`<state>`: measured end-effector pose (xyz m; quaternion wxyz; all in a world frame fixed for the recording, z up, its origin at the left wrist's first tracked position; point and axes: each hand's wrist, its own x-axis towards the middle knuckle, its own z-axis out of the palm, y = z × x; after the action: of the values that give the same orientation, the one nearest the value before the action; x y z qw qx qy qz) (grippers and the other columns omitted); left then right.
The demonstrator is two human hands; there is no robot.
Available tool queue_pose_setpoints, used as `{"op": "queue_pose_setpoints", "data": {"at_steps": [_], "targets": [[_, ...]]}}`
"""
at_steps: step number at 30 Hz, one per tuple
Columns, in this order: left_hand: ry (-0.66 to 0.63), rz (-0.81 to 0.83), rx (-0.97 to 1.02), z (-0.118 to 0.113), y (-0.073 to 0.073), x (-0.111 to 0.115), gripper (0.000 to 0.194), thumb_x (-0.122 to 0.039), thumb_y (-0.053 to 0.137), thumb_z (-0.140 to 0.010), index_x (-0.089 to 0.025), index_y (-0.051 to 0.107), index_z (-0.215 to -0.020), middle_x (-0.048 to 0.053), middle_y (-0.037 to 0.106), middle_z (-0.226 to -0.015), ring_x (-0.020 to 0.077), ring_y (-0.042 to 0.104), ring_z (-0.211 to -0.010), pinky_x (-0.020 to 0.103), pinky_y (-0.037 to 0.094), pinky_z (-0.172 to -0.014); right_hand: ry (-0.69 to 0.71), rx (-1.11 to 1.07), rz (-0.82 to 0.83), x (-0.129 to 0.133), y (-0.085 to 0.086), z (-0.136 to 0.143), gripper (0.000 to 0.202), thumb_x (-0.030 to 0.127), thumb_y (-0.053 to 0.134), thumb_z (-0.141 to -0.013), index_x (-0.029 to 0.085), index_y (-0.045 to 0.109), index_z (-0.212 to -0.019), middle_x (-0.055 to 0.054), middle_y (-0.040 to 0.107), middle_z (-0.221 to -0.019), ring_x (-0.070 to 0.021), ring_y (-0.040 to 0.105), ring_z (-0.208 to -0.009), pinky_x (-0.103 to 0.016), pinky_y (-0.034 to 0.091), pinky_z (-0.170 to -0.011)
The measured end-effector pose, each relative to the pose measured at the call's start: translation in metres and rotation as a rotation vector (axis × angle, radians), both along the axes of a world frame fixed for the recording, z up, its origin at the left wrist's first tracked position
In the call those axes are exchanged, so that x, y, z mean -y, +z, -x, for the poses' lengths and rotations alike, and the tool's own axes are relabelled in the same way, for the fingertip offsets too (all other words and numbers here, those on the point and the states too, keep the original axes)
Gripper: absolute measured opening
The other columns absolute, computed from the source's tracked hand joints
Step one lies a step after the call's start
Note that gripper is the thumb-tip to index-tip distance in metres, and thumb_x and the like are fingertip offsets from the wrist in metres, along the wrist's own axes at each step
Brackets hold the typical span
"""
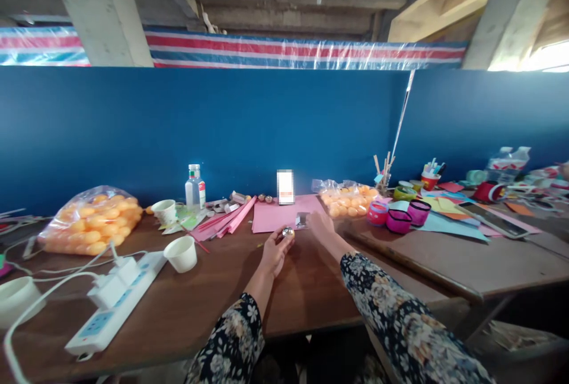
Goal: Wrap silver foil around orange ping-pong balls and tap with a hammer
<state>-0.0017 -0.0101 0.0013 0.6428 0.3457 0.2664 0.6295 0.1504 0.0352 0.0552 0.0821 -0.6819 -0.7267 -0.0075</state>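
Observation:
A shiny silver ball (288, 233) is held in the fingertips of my left hand (274, 252), just above the brown table in front of me. My right hand (322, 229) reaches over the near right part of a pink paper sheet (269, 215). Beside its fingers lies a small silver-and-dark flat piece (301, 220). The right fingers are blurred and partly hidden, so their grip does not show. Behind both hands a small white upright card or box (285, 187) stands on the sheet, and more round metallic balls (265, 198) sit at its left.
Bags of orange balls (95, 221) (349, 199) lie on both sides. At left are a power strip (118, 304), paper cups (180, 253) and a clear bottle (194, 188). Pink strips (231, 218) lie nearer. At right are tape rolls (399, 221), coloured paper and a phone (493, 220). A blue partition (267, 117) stands behind.

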Motion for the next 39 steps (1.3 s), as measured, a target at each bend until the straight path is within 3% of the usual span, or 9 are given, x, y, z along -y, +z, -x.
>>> {"op": "queue_pose_setpoints", "data": {"at_steps": [14,22,26,32,39], "targets": [[-0.008,-0.016,0.002,0.0,-0.001,0.001,0.04,-0.015,0.069,-0.059,-0.018,0.059,-0.097,0.004,0.064,-0.088,0.0115,0.058,-0.08,0.027,0.044,-0.077,-0.074,-0.045,-0.087,-0.005,-0.007,0.012,0.028,0.016,0.037,-0.081,0.014,0.063,-0.092,-0.015,0.063,-0.091,-0.0228,0.059,-0.086,-0.028,0.041,-0.068],[0.006,0.012,0.016,-0.001,0.001,0.001,0.042,-0.015,0.069,-0.06,-0.017,0.057,-0.101,0.005,0.064,-0.09,0.0116,0.059,-0.08,0.027,0.045,-0.077,-0.089,-0.183,-0.157,-0.009,-0.011,0.009,0.023,0.022,0.04,-0.08,0.016,0.06,-0.089,-0.013,0.061,-0.092,-0.0212,0.058,-0.082,-0.028,0.039,-0.065],[0.032,0.035,0.04,-0.001,0.001,0.0,0.042,-0.016,0.068,-0.062,-0.016,0.056,-0.103,0.006,0.063,-0.092,0.0119,0.059,-0.081,0.026,0.046,-0.077,0.0,-0.473,-0.324,0.001,-0.018,0.009,0.02,0.024,0.038,-0.08,0.016,0.056,-0.08,-0.008,0.062,-0.08,-0.0174,0.057,-0.076,-0.026,0.039,-0.066],[0.026,0.042,0.063,0.003,0.0,-0.001,0.047,-0.018,0.065,-0.065,-0.023,0.051,-0.11,0.004,0.063,-0.094,0.013,0.06,-0.08,0.029,0.047,-0.075,0.194,-1.067,-0.382,0.026,-0.028,0.019,0.018,0.03,0.04,-0.078,0.017,0.051,-0.073,0.0,0.057,-0.062,-0.0118,0.053,-0.053,-0.022,0.04,-0.054],[0.051,0.066,0.053,0.004,0.004,-0.002,0.04,-0.017,0.064,-0.066,-0.02,0.054,-0.105,0.003,0.065,-0.088,0.0107,0.061,-0.073,0.023,0.047,-0.07,0.15,-1.141,-0.365,0.041,-0.037,0.021,0.028,0.041,0.047,-0.073,0.015,0.058,-0.073,-0.001,0.058,-0.057,-0.0133,0.053,-0.053,-0.022,0.04,-0.052]]}}
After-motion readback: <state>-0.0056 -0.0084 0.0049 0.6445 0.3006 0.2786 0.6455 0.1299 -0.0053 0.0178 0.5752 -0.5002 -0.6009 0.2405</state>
